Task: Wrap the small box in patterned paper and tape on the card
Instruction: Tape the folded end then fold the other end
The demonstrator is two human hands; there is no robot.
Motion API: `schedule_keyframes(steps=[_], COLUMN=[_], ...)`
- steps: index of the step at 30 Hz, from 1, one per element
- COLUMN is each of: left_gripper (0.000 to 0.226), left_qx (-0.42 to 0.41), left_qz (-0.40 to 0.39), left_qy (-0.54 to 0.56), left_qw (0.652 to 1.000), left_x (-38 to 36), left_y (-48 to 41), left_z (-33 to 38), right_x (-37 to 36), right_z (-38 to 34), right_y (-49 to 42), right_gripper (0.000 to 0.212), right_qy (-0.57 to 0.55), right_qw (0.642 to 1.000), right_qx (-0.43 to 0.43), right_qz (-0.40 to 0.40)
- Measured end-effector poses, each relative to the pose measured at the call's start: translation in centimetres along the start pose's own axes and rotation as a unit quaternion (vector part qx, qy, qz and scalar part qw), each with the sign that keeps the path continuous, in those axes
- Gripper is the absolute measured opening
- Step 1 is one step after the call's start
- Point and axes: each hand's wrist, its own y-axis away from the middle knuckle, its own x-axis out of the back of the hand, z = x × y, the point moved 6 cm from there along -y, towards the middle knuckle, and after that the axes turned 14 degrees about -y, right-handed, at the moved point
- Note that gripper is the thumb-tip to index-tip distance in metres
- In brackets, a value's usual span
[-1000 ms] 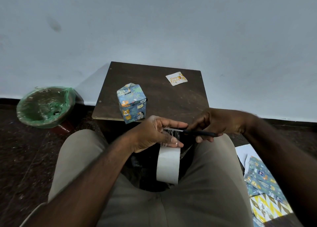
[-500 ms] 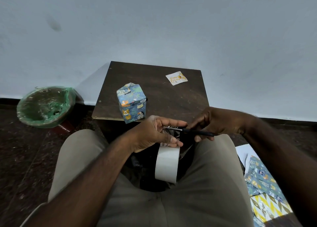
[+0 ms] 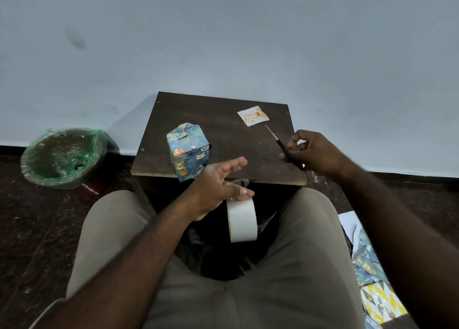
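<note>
Head: green-lined bin [image 3: 98, 142] (scraps inside), wrapped box [image 3: 188, 152]

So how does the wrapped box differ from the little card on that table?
The wrapped box stands tall at the near left, while the card lies flat at the far right. The wrapped box is bulky and covered in blue animal-print paper; the card is thin and white with gold print. Both rest on the dark wooden table, well apart.

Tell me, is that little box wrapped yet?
Wrapped: animal-patterned paper covers every visible side of the box, folded shut on top. Its hidden sides cannot be judged.
</note>
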Motion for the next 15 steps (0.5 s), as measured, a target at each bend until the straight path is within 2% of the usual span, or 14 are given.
schedule_keyframes(steps=[2, 4, 9, 13, 15], left_gripper=[0.075, 0.076, 0.089, 0.083, 0.078], left_qx=[-0.006, -0.008, -0.005, -0.015, -0.021], left_qz=[0.037, 0.062, 0.108, 0.124, 0.134], left_qy=[-0.004, -0.016, -0.043, -0.047, -0.037], left_qw=[0.999, 0.998, 0.993, 0.991, 0.990], left_x=[0.2, 0.4, 0.4, 0.3, 0.4], left_y=[-0.1, -0.2, -0.2, -0.3, -0.3], left_z=[-0.2, -0.4, -0.8, -0.7, -0.7], right_x=[0.5, 0.6, -1.7, -2.7, -2.8], right_z=[2.7, 4.6, 5.8, 5.3, 3.8], right_y=[-1.6, -2.7, -3.5, -2.9, -2.1], right_gripper=[0.018, 0.015, 0.007, 0.017, 0.018], right_qy=[0.092, 0.179, 0.307, 0.367, 0.363], right_qw=[0.990, 0.969, 0.937, 0.917, 0.918], right_qx=[0.000, -0.015, -0.047, -0.066, -0.029], right_qz=[0.104, 0.167, 0.159, 0.143, 0.156])
